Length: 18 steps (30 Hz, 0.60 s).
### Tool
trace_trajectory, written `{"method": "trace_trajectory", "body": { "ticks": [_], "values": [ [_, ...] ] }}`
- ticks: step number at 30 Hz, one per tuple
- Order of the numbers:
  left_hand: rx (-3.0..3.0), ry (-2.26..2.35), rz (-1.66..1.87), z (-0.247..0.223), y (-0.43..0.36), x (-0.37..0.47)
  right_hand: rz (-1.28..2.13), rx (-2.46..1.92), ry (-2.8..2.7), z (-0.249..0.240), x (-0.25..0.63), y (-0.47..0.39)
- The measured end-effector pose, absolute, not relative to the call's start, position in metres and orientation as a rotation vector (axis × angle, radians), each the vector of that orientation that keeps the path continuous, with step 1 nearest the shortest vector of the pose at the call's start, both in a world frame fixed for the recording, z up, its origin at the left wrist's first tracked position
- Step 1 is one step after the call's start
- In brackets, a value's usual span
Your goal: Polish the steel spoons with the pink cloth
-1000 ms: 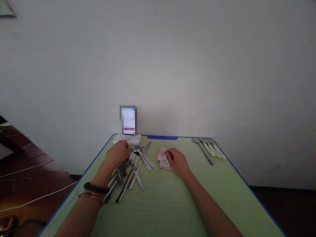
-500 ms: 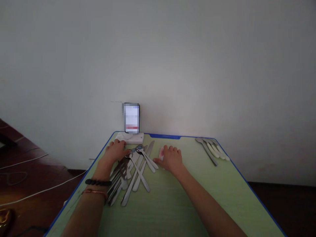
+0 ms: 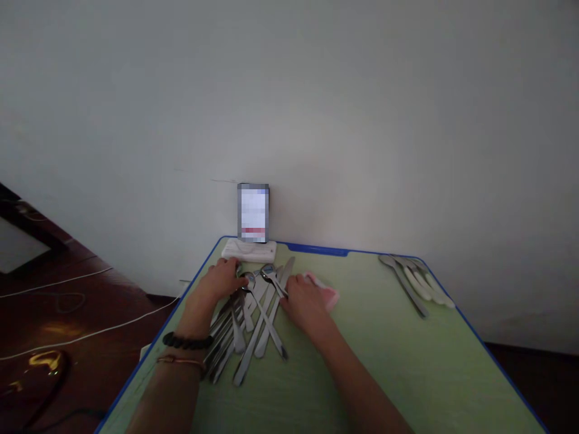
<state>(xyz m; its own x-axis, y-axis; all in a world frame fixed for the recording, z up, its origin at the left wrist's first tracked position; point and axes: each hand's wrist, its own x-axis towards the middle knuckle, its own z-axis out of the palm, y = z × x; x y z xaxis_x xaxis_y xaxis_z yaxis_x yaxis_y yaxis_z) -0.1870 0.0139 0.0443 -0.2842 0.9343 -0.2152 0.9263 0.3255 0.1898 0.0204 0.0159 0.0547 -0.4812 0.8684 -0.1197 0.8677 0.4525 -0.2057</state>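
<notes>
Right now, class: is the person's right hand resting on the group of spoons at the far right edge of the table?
No: the right hand lies beside the cutlery pile by a pink cloth, apart from the spoons.

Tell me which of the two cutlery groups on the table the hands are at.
The big crossed pile of cutlery at the table's left: left hand rests on it, right hand beside it. The small far-right group lies untouched.
</notes>
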Motion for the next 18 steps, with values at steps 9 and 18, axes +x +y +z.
{"method": "trace_trajectory", "body": {
  "ticks": [9,18],
  "values": [
    [1.698,2.185,0.11,0.048,0.016,-0.196,0.535,-1.538,-2.843,0.06,0.028,0.019],
    [1.53,2.161,0.113,0.047,0.013,-0.196,0.742,-1.314,-2.859,0.067,0.046,0.037]
  ]
}}
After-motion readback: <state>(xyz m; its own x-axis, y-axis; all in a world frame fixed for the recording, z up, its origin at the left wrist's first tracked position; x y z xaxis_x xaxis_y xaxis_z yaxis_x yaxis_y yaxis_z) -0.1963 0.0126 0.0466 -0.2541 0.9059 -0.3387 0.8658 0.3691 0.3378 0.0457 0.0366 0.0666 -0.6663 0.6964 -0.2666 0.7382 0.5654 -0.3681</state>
